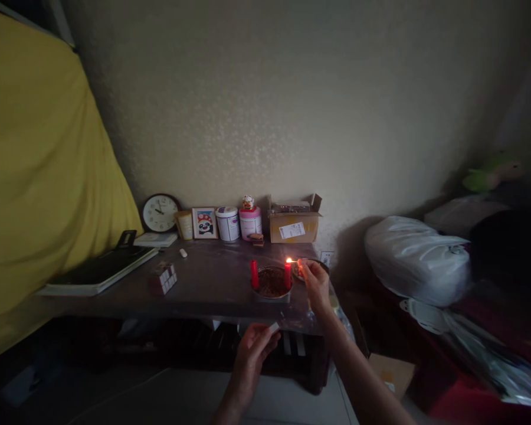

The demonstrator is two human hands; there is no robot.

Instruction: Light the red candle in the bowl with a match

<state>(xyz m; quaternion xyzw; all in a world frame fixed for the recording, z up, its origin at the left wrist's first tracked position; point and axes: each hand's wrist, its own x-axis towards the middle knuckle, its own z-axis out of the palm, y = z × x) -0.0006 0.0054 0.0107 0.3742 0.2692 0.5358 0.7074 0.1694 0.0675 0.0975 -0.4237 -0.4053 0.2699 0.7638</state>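
Pinched in my right hand (315, 282) is a thin matchstick (294, 261), its burning tip at the top of the right red candle (287, 276). A second red candle (254, 275) stands upright to the left, with no flame showing. Both candles rise from a round tin (272, 298) filled with dark, grainy material on the table. Lower down, in front of the table edge, my left hand (253, 348) is closed around a small pale matchbox (274, 327), mostly hidden by the fingers.
On the table (212, 283) are a stack of small boxes (163, 279) and a black-topped book (101, 271). Along the wall stand a clock (160, 213), a panda picture (205, 223), two canisters (228, 224) and a cardboard box (294, 227). A white bag (416, 260) sits at right.
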